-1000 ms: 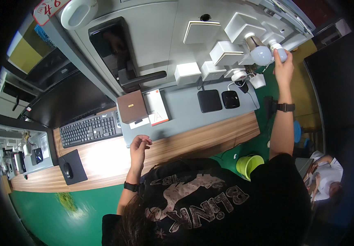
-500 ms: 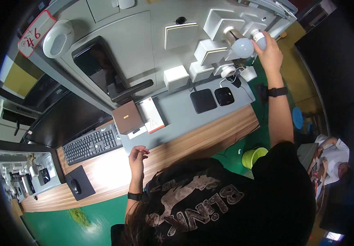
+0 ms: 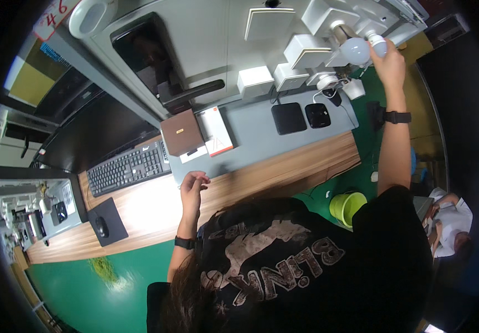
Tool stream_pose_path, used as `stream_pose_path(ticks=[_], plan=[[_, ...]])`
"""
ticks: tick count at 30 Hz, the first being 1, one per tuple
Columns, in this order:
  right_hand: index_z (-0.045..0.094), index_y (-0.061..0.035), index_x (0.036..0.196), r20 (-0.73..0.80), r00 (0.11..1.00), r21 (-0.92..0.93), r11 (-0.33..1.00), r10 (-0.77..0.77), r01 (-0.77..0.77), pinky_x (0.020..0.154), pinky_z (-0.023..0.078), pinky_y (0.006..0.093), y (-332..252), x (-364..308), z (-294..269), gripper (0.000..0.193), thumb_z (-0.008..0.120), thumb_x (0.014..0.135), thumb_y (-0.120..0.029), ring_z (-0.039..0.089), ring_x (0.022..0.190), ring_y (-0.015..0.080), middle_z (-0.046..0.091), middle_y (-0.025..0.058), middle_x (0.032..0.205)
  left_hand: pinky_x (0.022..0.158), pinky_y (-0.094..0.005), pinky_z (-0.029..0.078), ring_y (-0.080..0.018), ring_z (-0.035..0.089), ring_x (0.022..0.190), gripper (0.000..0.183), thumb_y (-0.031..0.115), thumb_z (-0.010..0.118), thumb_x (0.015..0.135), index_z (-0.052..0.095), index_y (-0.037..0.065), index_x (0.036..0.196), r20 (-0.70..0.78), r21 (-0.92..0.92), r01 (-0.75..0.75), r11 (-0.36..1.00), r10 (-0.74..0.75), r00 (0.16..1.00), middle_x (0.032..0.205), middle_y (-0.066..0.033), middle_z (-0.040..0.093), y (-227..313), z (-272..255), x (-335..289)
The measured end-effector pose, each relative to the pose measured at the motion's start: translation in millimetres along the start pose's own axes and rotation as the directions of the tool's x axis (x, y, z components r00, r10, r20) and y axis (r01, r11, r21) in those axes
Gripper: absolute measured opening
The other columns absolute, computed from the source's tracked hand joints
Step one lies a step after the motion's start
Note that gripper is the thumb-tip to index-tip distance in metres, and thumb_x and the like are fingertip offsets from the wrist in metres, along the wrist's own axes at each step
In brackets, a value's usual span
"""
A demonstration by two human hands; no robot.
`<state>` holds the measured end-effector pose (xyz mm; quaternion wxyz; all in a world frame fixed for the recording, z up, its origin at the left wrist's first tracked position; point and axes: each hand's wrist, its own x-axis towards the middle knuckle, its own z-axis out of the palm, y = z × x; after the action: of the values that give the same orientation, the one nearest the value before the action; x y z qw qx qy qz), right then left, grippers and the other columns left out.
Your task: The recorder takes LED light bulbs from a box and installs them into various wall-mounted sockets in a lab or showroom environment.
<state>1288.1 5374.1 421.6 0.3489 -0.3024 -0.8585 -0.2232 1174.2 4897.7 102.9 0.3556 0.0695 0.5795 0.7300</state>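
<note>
My right hand [image 3: 390,65] reaches up to the panel at the far right, its fingers closed around a white light bulb [image 3: 379,46]. That bulb sits at a white holder on the panel. Just left of it, a second, larger round bulb [image 3: 355,51] stands in a metal-coloured socket [image 3: 340,33], close to my fingertips. Over the front edge of the desk hangs my left hand [image 3: 194,187], fingers loosely bent and apart, holding nothing. Beyond it on the desk are a brown box [image 3: 181,133] and a white box [image 3: 215,131].
White switch boxes [image 3: 255,81] and a dark screen device [image 3: 143,55] are mounted on the panel [image 3: 211,44]. Two black flat devices [image 3: 289,118] lie below. A keyboard [image 3: 128,167] and mouse [image 3: 101,226] are at left. A green bucket [image 3: 348,207] and another person [image 3: 454,222] are at right.
The whole view has shifted, so the panel and desk appear farther right and higher. My right hand stays on the light bulb. My left hand remains empty over the desk edge.
</note>
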Motion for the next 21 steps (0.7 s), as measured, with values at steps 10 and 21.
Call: stream_pose_path(ticks=[10,21], plan=[[0.056,0.0024,0.115,0.026,0.997,0.100,0.993,0.067,-0.069,0.075,0.052,0.0405,-8,-6,7,0.066,0.067,0.077,-0.050,0.064,0.088,0.0381,0.063,0.0267,0.096,0.071,-0.0254,0.046,-0.0132,0.060,0.080,0.013,0.008,0.048,0.090,0.058,0.004,0.097,-0.003,0.028,0.092,0.995,-0.092,0.996,0.086,-0.0047,0.063,-6,-6,1],[0.011,-0.0025,0.146,0.207,0.957,0.636,0.715,0.202,-0.289,0.076,0.048,0.0309,-9,-124,27,0.091,0.072,0.080,-0.015,0.058,0.076,0.0171,0.032,0.0286,0.139,0.071,-0.0278,0.047,-0.0141,0.061,0.082,0.015,0.018,0.048,0.094,0.057,0.008,0.099,-0.002,0.073,0.284,0.956,-0.284,0.959,0.091,-0.0044,0.064,-56,-31,-5]])
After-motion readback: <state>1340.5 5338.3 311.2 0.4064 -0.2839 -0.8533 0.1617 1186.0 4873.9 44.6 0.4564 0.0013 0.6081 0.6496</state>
